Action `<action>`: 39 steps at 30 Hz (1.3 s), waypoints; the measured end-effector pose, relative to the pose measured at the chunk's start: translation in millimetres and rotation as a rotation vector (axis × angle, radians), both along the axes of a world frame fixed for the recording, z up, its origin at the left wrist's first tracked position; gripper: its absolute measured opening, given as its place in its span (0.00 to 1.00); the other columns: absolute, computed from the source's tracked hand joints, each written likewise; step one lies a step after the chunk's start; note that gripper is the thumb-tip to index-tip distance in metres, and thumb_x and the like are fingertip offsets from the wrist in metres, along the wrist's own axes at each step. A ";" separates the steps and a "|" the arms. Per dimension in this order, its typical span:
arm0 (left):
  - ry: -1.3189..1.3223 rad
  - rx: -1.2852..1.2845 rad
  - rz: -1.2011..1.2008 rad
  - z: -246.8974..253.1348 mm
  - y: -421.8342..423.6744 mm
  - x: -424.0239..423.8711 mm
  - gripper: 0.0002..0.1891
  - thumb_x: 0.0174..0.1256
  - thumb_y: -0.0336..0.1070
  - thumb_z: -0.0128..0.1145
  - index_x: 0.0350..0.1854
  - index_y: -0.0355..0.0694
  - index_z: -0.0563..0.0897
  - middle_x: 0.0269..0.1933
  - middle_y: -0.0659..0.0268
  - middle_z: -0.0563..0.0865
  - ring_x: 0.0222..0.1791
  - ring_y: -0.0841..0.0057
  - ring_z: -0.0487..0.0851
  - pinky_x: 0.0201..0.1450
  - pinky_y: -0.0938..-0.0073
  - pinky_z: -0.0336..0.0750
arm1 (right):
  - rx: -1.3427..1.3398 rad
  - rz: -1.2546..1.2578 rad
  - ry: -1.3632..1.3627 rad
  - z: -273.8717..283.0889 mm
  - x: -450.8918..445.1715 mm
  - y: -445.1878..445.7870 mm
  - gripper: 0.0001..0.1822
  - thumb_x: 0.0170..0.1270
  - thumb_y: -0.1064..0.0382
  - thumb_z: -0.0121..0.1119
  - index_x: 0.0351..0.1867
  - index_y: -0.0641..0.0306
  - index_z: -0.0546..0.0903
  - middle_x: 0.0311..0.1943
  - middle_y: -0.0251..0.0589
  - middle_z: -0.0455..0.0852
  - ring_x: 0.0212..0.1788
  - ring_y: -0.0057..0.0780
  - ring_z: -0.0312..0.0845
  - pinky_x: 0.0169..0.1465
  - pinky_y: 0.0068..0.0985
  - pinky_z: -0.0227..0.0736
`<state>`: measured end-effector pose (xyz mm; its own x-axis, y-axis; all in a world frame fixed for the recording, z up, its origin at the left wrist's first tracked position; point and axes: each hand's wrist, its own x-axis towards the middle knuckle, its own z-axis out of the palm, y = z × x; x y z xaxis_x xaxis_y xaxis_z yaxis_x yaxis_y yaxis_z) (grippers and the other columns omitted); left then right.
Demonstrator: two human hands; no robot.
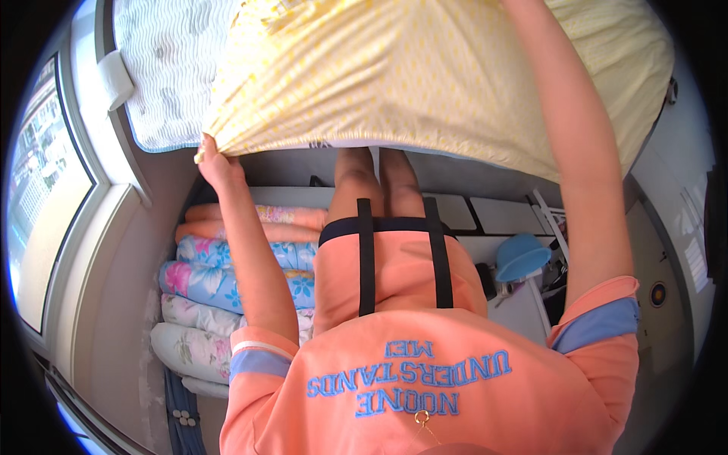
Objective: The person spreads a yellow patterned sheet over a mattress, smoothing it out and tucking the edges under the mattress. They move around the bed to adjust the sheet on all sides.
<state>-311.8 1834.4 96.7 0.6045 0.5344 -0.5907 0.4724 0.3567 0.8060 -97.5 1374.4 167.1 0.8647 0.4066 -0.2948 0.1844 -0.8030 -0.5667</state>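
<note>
A pale yellow patterned fitted sheet spreads over much of the mattress, whose quilted white surface lies bare at the upper left. The near edge of the sheet looks gathered. My left hand grips its near left corner, pulling the cloth into tight folds at the mattress's front edge. My right arm stretches over the sheet on the right. Only the base of my right hand shows at the top edge of the view; its fingers are cut off.
Folded floral quilts are stacked at left, below a window. A blue rounded bowl-like thing sits on a white surface at right, among small items. A tied blue curtain hangs at lower left. My legs stand against the bed.
</note>
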 end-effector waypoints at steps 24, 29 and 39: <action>-0.031 0.008 -0.272 -5.2 11.3 76.0 0.15 0.71 0.31 0.57 0.55 0.30 0.75 0.48 0.54 0.83 0.47 0.69 0.84 0.51 0.71 0.80 | 0.090 -0.717 -0.772 -36.2 -141.5 24.7 0.11 0.54 0.63 0.68 0.38 0.60 0.80 0.38 0.42 0.83 0.45 0.36 0.78 0.52 0.33 0.70; -0.096 -0.104 -0.119 14.9 -12.4 80.5 0.15 0.74 0.31 0.51 0.59 0.31 0.73 0.55 0.55 0.80 0.54 0.64 0.81 0.55 0.65 0.79 | 0.098 -0.527 -0.417 -18.8 -266.3 69.9 0.13 0.52 0.61 0.70 0.39 0.56 0.82 0.42 0.36 0.82 0.47 0.40 0.77 0.52 0.36 0.70; -0.214 -0.104 -0.141 89.5 -18.7 60.3 0.16 0.78 0.35 0.44 0.62 0.35 0.70 0.56 0.55 0.80 0.56 0.61 0.80 0.59 0.59 0.78 | -0.021 -0.534 0.013 -8.9 -320.7 106.0 0.10 0.54 0.74 0.51 0.37 0.62 0.80 0.32 0.47 0.83 0.39 0.50 0.78 0.41 0.44 0.71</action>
